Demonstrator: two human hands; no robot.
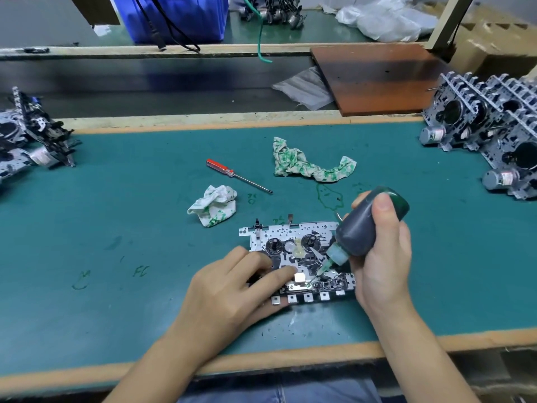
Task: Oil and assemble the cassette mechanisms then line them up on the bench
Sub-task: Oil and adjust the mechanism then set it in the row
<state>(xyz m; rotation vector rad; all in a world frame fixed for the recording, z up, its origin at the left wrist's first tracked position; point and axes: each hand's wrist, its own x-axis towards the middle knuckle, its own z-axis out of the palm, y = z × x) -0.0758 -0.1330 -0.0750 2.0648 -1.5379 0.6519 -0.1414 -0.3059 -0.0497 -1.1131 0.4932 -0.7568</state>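
Oiling step: my right hand point(383, 257) grips the oil bottle point(366, 225), nozzle down on the near-right of the cassette mechanism point(293, 251); my left hand point(232, 286) presses flat. Next, a gentle squeeze.

Mech point(296, 257) ctr bench point(116, 228); screwdriver point(238, 175), prob. rags point(311, 165) behind.

Both hands low in the frame, forearms coming from the bottom edge.
Left hand point(232, 289) lies flat, fingers straight; right hand point(383, 257) is curled, thumb up.
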